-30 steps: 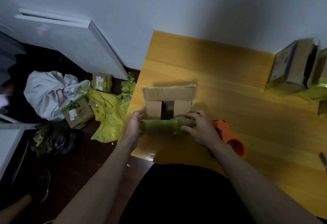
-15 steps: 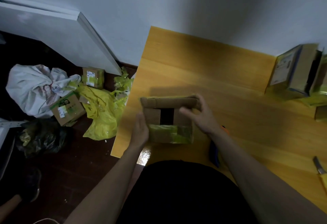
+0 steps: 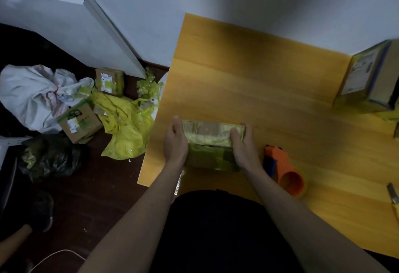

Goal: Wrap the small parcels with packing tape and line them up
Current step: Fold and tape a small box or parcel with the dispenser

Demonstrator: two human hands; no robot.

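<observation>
I've got both hands, left hand and right hand, flat-fingered, pressing the taped parcel on the surface.

Glossy-taped cardboard parcel on smooth wood table.

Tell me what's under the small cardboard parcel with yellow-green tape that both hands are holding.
The small cardboard parcel rests on the yellow wooden table, near its front edge. The left hand and right hand flank its sides. Its underside and whatever lies directly beneath are hidden.
</observation>
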